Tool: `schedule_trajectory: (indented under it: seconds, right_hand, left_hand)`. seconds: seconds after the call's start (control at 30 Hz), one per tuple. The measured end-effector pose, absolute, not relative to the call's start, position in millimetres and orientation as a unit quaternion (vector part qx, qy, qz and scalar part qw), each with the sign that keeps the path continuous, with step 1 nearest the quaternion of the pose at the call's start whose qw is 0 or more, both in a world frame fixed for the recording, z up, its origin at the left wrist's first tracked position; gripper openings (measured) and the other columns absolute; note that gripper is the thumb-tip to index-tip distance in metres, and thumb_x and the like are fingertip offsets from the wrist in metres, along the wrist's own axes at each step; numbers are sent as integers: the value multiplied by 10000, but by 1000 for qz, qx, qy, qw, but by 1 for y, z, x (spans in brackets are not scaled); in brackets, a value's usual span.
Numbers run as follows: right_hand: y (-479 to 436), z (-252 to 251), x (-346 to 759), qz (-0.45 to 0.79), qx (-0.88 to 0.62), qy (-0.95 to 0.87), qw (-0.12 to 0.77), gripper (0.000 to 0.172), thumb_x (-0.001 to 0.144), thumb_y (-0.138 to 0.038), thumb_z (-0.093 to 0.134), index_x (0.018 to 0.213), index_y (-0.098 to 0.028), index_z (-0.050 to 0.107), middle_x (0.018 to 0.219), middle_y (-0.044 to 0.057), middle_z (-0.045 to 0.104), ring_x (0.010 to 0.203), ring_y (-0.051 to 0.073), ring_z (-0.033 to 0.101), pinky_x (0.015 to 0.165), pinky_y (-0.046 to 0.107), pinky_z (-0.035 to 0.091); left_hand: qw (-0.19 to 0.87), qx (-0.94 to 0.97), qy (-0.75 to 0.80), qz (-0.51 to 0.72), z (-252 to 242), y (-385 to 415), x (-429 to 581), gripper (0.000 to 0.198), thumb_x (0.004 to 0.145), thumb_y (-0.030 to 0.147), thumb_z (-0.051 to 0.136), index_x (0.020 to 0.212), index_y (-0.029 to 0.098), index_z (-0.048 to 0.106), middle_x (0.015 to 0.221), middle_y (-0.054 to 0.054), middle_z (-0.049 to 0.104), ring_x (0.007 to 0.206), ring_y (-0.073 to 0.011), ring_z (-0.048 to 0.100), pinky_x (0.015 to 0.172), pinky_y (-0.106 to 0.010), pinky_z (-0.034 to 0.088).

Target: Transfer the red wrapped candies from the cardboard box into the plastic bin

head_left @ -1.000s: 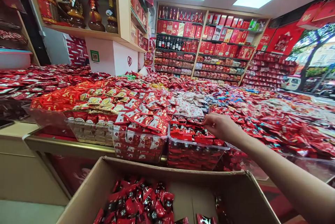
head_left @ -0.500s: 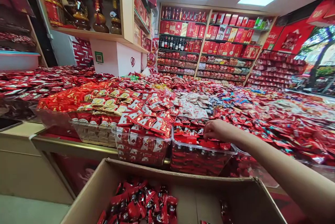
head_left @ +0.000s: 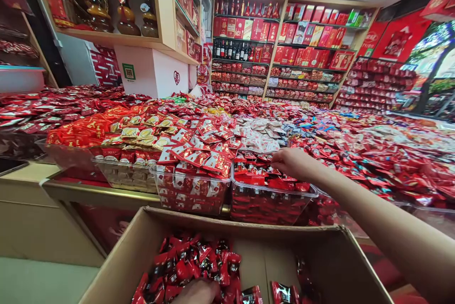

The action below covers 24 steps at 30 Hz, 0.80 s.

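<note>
My right hand (head_left: 289,162) hangs over a clear plastic bin (head_left: 270,207) of small red-and-black wrapped candies. Its fingers curl downward, and whatever they hold is hidden. Below, an open cardboard box (head_left: 245,225) holds a loose heap of red-and-black wrapped candies (head_left: 185,263) on its left side. A few more candies (head_left: 284,292) lie on the bare cardboard at the right. At the bottom edge, my left hand (head_left: 199,291) reaches into the heap; only its back shows, with the fingers hidden.
Left of that bin stand tubs of red-and-white packets (head_left: 192,185), gold-and-red packets (head_left: 128,162) and orange-red packets (head_left: 78,136). White packets (head_left: 261,133) lie just behind. Heaped sweets (head_left: 384,166) spread to the right. A display cabinet (head_left: 159,10) overhangs the left side.
My left hand has come into view in the box, among the candies. My right hand has shifted slightly left and up in the picture, still over the bin. The whole view has tilted a little.
</note>
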State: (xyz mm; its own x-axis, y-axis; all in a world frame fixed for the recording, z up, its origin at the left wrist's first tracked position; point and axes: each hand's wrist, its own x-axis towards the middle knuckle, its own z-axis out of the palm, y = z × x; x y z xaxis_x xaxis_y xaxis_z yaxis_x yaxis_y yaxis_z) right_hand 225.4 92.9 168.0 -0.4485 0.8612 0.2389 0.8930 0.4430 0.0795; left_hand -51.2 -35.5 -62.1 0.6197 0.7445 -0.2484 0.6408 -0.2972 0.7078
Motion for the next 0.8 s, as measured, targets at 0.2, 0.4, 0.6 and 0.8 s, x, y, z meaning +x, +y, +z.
schedule_trajectory:
  seconds: [0.2, 0.4, 0.6, 0.8]
  right_hand:
    - [19, 168, 199, 6, -448, -866, 220, 191, 755, -285, 428, 764, -196, 597, 730, 20, 600, 671, 122, 532, 611, 221, 391]
    - [-28, 96, 163, 198, -444, -854, 187, 309, 711, -342, 504, 962, -171, 559, 852, 64, 608, 773, 174, 539, 671, 280, 415]
    - [-24, 77, 159, 292, -460, -816, 195, 250, 703, -337, 512, 892, -194, 591, 818, 34, 624, 730, 158, 547, 652, 261, 413]
    - [-31, 71, 156, 422, -470, -748, 204, 185, 714, -317, 498, 749, -149, 569, 633, 8, 587, 553, 100, 495, 488, 189, 376]
  left_hand:
    - [401, 752, 500, 154, -19, -22, -36, 206, 628, 175, 461, 760, 151, 617, 660, -20, 618, 594, -159, 512, 526, -228, 365]
    - [620, 546, 442, 349, 33, -21, -29, 249, 653, 244, 572, 862, 108, 569, 739, -40, 628, 648, -141, 547, 635, -255, 413]
    - [687, 470, 401, 383, 37, -32, -30, 187, 661, 206, 593, 832, 129, 587, 752, -26, 611, 641, -116, 538, 649, -254, 415]
    - [710, 470, 365, 376, 36, -37, -29, 193, 707, 212, 559, 890, 167, 519, 768, 0, 565, 622, -90, 504, 569, -215, 404]
